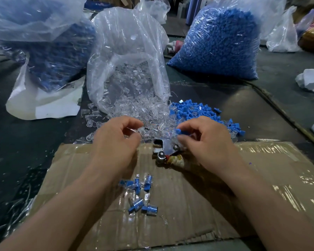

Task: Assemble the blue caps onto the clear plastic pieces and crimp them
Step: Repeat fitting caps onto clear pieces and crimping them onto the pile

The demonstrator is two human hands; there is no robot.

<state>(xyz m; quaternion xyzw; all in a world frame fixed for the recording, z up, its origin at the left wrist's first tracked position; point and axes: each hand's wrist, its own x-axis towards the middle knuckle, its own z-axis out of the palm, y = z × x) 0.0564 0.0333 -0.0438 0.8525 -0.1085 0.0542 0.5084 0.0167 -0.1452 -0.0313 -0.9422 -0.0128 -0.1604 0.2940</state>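
Few finished pieces [140, 194] lie near; large far heaps [194, 111] remain. Right hand [208, 142] pinches a blue cap [181, 132], left hand [114, 142] a clear piece [131, 130].

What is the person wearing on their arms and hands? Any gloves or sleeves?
Nothing at all. The left hand and right hand have no gloves, and no rings show. The left forearm and right forearm are bare as far as the picture shows: no sleeves, watch or bracelet in view.
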